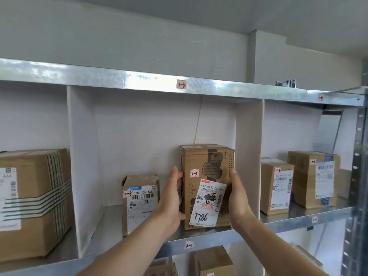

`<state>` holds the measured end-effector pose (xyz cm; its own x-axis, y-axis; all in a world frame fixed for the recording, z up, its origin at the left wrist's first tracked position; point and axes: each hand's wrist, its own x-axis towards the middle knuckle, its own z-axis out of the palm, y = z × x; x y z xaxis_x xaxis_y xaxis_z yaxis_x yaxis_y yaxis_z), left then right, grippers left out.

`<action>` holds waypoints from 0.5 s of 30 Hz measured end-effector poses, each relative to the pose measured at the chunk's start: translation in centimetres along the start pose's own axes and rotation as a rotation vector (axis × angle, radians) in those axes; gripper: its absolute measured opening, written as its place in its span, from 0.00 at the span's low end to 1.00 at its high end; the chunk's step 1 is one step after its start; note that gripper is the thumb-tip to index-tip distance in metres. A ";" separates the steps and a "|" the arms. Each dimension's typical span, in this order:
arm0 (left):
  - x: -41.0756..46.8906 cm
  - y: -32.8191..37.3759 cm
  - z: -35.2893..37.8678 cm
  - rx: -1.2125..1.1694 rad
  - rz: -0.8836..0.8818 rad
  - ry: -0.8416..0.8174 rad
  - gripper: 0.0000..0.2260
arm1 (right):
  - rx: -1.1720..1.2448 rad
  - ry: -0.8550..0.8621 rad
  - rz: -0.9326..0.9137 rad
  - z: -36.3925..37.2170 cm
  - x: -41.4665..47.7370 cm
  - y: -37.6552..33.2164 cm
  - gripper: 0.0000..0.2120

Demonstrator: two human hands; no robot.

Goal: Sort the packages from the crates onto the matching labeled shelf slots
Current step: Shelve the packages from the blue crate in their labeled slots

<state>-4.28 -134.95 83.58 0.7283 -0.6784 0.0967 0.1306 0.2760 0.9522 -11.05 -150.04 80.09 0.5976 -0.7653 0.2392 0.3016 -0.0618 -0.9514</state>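
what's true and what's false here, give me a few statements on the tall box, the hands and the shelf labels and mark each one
1. The left hand and right hand press on opposite sides of the tall box. True.
2. The small tag on the tall box reads 2-3. False: it reads 1-3.
3. The beam label above its slot reads 1-3. True.
4. The tall box is alone in its slot. False: a shorter box stands to its left.
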 end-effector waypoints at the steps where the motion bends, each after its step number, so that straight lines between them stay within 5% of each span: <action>1: -0.2 0.0 0.1 0.007 0.005 0.003 0.22 | 0.006 -0.005 0.008 0.0 0.0 0.0 0.43; 15: -3.4 -0.5 0.5 0.043 -0.008 -0.010 0.22 | -0.035 0.103 -0.086 -0.1 -3.4 -1.0 0.36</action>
<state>-7.21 -133.14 82.96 0.7205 -0.6873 0.0923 0.1066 0.2413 0.9646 -13.41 -147.42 80.18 0.4906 -0.8179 0.3005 0.3214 -0.1507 -0.9349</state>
